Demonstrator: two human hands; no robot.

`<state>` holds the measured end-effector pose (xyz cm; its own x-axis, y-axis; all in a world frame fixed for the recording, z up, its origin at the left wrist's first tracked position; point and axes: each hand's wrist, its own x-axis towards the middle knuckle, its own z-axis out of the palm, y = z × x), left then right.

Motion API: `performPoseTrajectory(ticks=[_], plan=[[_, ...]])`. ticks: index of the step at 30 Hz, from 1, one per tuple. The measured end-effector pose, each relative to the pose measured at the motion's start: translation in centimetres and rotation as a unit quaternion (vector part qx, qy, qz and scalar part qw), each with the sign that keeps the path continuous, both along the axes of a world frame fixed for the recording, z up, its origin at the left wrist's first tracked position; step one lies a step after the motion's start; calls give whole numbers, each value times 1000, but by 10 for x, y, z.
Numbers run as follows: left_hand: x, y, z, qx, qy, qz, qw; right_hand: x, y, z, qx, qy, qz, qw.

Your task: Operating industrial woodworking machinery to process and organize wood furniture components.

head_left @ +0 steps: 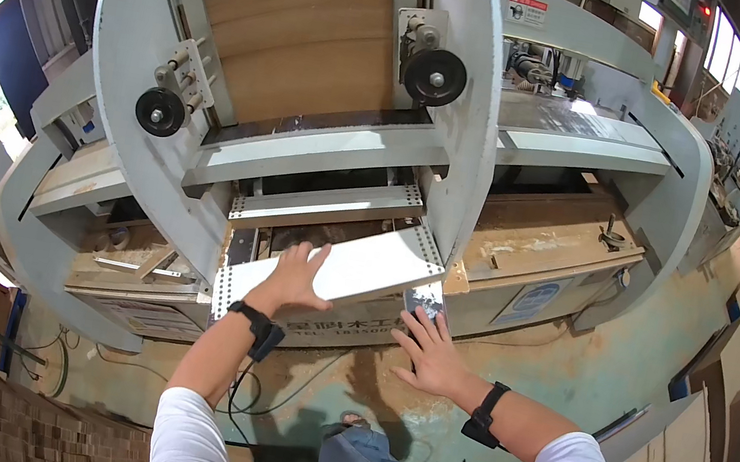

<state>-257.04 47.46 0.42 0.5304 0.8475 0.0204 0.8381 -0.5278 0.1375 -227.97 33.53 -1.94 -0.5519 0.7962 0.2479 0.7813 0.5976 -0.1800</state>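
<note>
A long white board [374, 262] with rows of small dark holes at both ends lies slanted across the front of a large grey machine. My left hand [290, 278] rests on this board near its left part, fingers spread. Just below the board's right end, my right hand [433, 357] is open, its fingertips at a dark, white-smeared support arm [424, 306]. A second white strip [335, 205] with holes at its ends sits farther back. Behind it a brown wooden panel [302, 41] stands between the machine's two tall curved side plates.
Black round handwheels [435, 77] jut from the side plates, one on each. A dusty wooden machine bed [548, 233] extends to the right. Cables [293, 386] lie on the green floor below. Stacked brown boards [12, 406] stand at the lower left, with more panels [677, 453] at the right.
</note>
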Motion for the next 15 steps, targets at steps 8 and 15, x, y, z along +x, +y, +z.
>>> performPoseTrajectory(ticks=[8, 15], plan=[[10, -159, 10, 54, -30, 0, 998, -13, -46, 29, 96, 163, 32, 981], [49, -284, 36, 71, 16, -106, 992, -13, -60, 52, -373, 199, 78, 903]])
